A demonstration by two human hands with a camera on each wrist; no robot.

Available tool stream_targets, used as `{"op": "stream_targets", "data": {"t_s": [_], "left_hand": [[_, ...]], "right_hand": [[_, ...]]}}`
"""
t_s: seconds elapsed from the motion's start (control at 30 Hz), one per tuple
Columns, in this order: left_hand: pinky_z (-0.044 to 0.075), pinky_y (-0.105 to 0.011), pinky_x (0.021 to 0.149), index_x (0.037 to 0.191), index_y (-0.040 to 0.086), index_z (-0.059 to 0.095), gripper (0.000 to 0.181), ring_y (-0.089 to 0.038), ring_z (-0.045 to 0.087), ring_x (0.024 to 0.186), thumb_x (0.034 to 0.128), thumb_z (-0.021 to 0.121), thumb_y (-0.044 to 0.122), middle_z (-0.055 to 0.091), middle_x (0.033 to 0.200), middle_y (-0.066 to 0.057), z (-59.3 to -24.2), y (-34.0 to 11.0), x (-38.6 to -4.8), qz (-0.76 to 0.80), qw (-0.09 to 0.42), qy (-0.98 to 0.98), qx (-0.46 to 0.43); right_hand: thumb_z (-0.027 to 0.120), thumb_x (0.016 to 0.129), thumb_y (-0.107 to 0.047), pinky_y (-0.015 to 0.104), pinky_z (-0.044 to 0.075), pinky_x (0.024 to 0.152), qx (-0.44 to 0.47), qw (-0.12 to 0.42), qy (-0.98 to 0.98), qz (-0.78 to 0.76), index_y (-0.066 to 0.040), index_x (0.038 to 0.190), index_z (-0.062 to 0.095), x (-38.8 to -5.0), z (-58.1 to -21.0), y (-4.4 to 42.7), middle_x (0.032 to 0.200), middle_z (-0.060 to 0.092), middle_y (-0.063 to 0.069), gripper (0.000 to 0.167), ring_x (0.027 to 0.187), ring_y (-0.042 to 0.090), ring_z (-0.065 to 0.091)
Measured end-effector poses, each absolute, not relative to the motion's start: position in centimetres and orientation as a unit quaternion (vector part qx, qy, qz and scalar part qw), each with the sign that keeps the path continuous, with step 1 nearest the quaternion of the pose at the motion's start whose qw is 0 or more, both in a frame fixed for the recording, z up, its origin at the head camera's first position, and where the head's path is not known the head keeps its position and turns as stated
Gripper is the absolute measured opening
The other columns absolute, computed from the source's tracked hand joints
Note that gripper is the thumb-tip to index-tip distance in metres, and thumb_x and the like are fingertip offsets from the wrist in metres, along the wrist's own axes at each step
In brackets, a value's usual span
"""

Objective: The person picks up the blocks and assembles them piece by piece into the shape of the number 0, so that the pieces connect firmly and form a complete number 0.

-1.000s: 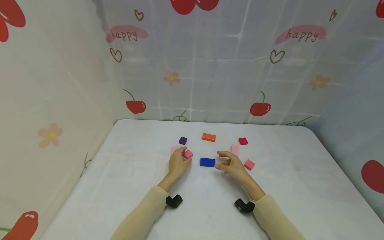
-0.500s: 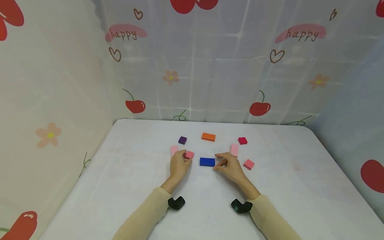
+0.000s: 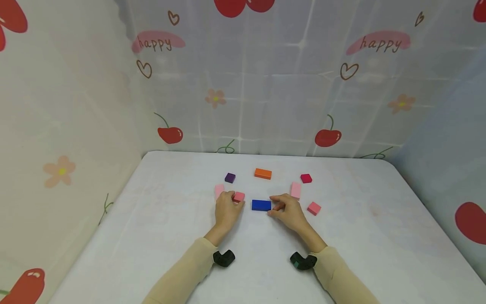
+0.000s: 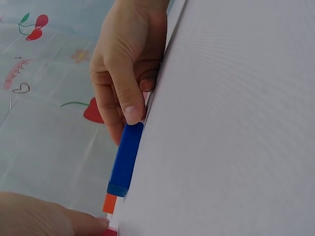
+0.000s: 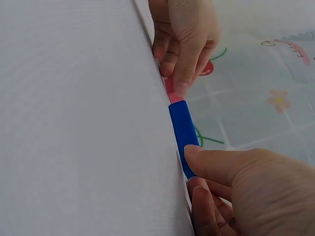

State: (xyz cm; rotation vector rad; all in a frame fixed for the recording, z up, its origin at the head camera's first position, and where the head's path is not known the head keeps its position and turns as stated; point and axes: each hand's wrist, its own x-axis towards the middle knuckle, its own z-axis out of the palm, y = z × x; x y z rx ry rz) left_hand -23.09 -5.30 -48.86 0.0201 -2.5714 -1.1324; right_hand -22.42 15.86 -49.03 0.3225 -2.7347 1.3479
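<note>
My left hand [image 3: 227, 211] pinches a small coral-pink block [image 3: 238, 197] between thumb and fingertips. To its right lies a long blue block [image 3: 261, 205], flat on the white table, a narrow gap away in the head view. My right hand [image 3: 290, 212] has its thumb and a finger at either side of the blue block's right end, seemingly pinching it. Seen from the right wrist, the thumb [image 5: 194, 153] overlaps the blue block, so the exact contact is partly hidden. A light pink block [image 3: 219, 190] sits just behind the left hand, and another light pink block [image 3: 295, 191] behind the right.
Farther back lie a purple block [image 3: 230, 177], an orange block [image 3: 263, 173] and a red block [image 3: 306, 178]. A second coral-pink block [image 3: 314, 208] rests right of the right hand. A patterned curtain [image 3: 258, 93] borders the white table [image 3: 364, 219] behind and at the sides.
My left hand has shifted slightly right and nearer with the coral-pink block. My right hand has moved left, its thumb and finger now around the blue block's end. The blue block stays put.
</note>
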Motion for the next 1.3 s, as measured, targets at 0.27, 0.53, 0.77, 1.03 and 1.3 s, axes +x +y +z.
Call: {"op": "stream_targets", "data": {"t_s": [0.27,0.53,0.77,1.03,1.3], "left_hand": [[0.049,-0.037,0.072,0.101,-0.008,0.069,0.031,-0.024,0.057,0.079,0.0784,0.078,0.010,0.062,0.087,-0.016,-49.1,-5.5,-23.3,-0.403,0.170,-0.899,0.011],[0.050,-0.038,0.072,0.100,-0.008,0.069,0.029,-0.025,0.058,0.079,0.0780,0.077,0.008,0.063,0.088,-0.017,-49.1,-5.6,-23.3,-0.402,0.173,-0.899,0.004],[0.050,-0.037,0.073,0.097,-0.009,0.068,0.025,-0.024,0.057,0.080,0.0772,0.075,0.004,0.062,0.088,-0.017,-48.8,-5.7,-22.8,-0.421,0.145,-0.895,-0.009],[0.050,-0.028,0.069,0.096,-0.008,0.069,0.024,-0.017,0.057,0.074,0.0748,0.075,0.001,0.065,0.084,-0.014,-48.2,-6.6,-21.8,-0.439,0.078,-0.894,-0.044],[0.048,-0.023,0.067,0.096,-0.005,0.067,0.023,-0.013,0.059,0.072,0.0750,0.075,0.000,0.062,0.084,-0.010,-47.8,-7.9,-19.8,-0.447,0.030,-0.891,-0.078]], "right_hand": [[0.080,0.078,-0.007,0.019,0.047,0.067,0.123,0.055,-0.893,0.430,-0.003,0.115,0.071,-22.6,-49.1,15.5,0.099,0.067,0.010,0.038,0.076,0.013,0.060],[0.080,0.078,-0.006,0.019,0.046,0.066,0.132,0.063,-0.894,0.424,-0.002,0.110,0.073,-22.6,-49.0,15.4,0.093,0.068,0.008,0.033,0.076,0.012,0.059],[0.080,0.079,-0.007,0.020,0.046,0.065,0.125,0.055,-0.900,0.415,-0.003,0.108,0.073,-22.4,-48.8,15.6,0.087,0.066,0.006,0.030,0.076,0.013,0.057],[0.079,0.079,-0.007,0.019,0.047,0.066,0.121,0.019,-0.902,0.414,-0.002,0.108,0.073,-21.5,-48.4,15.7,0.085,0.065,0.004,0.030,0.076,0.013,0.057],[0.079,0.079,-0.007,0.019,0.049,0.067,0.137,-0.010,-0.902,0.408,-0.003,0.108,0.073,-19.7,-47.8,15.8,0.088,0.065,0.003,0.030,0.077,0.011,0.057]]}}
